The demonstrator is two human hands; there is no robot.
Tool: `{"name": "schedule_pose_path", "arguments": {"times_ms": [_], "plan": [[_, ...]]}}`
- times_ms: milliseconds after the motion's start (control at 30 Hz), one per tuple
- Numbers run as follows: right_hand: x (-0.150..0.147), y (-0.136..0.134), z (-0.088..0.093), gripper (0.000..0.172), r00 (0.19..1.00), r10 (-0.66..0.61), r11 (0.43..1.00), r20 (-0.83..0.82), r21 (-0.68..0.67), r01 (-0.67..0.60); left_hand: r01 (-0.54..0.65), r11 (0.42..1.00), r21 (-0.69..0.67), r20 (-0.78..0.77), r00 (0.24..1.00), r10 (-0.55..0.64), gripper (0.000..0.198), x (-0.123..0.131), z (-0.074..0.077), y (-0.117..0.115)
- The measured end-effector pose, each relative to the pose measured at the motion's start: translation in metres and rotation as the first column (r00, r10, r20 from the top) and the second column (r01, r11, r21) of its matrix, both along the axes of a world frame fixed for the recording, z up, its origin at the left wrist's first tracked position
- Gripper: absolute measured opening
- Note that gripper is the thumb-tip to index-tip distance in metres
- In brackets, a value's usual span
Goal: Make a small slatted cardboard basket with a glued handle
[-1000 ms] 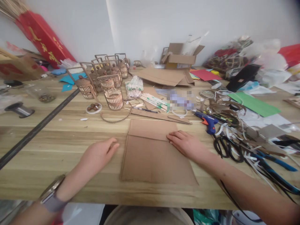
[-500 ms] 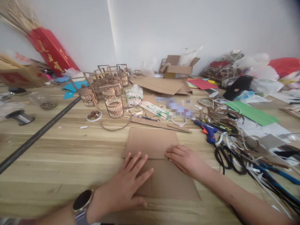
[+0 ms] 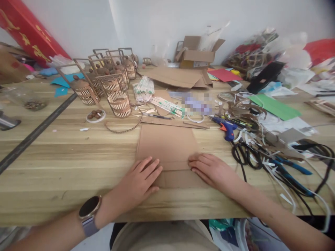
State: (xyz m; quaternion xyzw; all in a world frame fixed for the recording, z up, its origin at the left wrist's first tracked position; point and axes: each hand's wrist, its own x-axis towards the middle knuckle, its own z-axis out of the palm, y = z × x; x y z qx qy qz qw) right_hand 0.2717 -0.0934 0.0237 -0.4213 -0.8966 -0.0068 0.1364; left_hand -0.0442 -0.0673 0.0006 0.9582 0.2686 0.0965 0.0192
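Note:
A brown piece of cardboard (image 3: 167,144) lies on the wooden table in front of me, over a second layer of cardboard (image 3: 178,179) that shows as a strip along its near side. My left hand (image 3: 141,176), with a watch at the wrist, rests on the near left corner, its fingers stretched out and slightly apart. At the near right corner is my right hand (image 3: 211,170); its fingers are together and bent over the cardboard's edge, the thumb hidden. Whether the two layers are one folded sheet I cannot tell.
Beyond the cardboard lie a cardboard strip (image 3: 175,122), a pen (image 3: 159,116) and wooden sticks (image 3: 169,106). Small woven baskets (image 3: 119,104) stand back left. To the right are a blue glue gun (image 3: 226,128), black-handled scissors (image 3: 246,155), pliers (image 3: 290,174) and tangled cords.
The lower layer shows as a narrower strip, the upper piece's near edge now closer to its front. My left fingers have drawn closer together. The view has tilted down, showing the table's front edge.

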Motion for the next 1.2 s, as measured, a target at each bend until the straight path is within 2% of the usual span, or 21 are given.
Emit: {"name": "schedule_pose_path", "arguments": {"times_ms": [100, 233, 400, 567, 700, 833, 933, 1033, 1100, 1200], "plan": [[-0.002, -0.027, 0.002, 0.026, 0.999, -0.021, 0.999, -0.029, -0.037, 0.019, 0.089, 0.996, -0.02, 0.029, 0.996, -0.088, 0.041, -0.011, 0.003, -0.003], [-0.002, -0.046, -0.004, 0.029, 0.997, -0.044, 0.999, -0.059, -0.002, 0.044, 0.165, 0.986, -0.039, 0.062, 0.985, -0.162, 0.039, -0.023, 0.0, 0.0], [0.002, -0.036, -0.011, 0.028, 0.993, -0.079, 0.997, -0.089, -0.005, 0.079, 0.17, 0.982, -0.082, 0.102, 0.982, -0.161, 0.049, -0.024, -0.009, 0.007], [0.004, -0.022, -0.014, 0.027, 0.986, -0.076, 0.997, -0.147, -0.028, 0.073, 0.152, 0.979, -0.132, 0.12, 0.983, -0.137, 0.048, -0.019, -0.013, 0.015], [0.004, -0.022, -0.015, 0.029, 0.976, -0.089, 0.995, -0.2, -0.056, 0.079, 0.155, 0.979, -0.136, 0.118, 0.983, -0.139, 0.044, -0.02, -0.009, 0.019], [0.001, -0.021, -0.004, 0.027, 0.976, -0.094, 0.99, -0.198, -0.12, 0.071, 0.084, 0.993, -0.087, 0.14, 0.988, -0.071, 0.04, -0.021, 0.002, 0.016], [0.002, -0.01, 0.012, 0.025, 0.974, -0.091, 0.985, -0.208, -0.165, 0.057, 0.024, 0.998, -0.053, 0.129, 0.991, -0.017, 0.036, -0.02, 0.011, 0.012], [0.01, 0.013, 0.023, 0.026, 0.954, -0.186, 0.976, -0.234, -0.156, 0.151, 0.007, 0.999, -0.046, 0.16, 0.987, 0.0, 0.031, -0.027, 0.018, 0.013], [0.019, 0.033, 0.026, 0.027, 0.937, -0.263, 0.962, -0.228, -0.137, 0.237, -0.051, 0.998, -0.029, 0.215, 0.975, 0.056, 0.027, -0.041, 0.022, 0.016], [0.033, 0.067, 0.022, 0.025, 0.931, -0.333, 0.942, -0.152, -0.096, 0.321, -0.213, 0.976, 0.032, 0.266, 0.944, 0.197, 0.02, -0.076, 0.028, 0.023]]}}
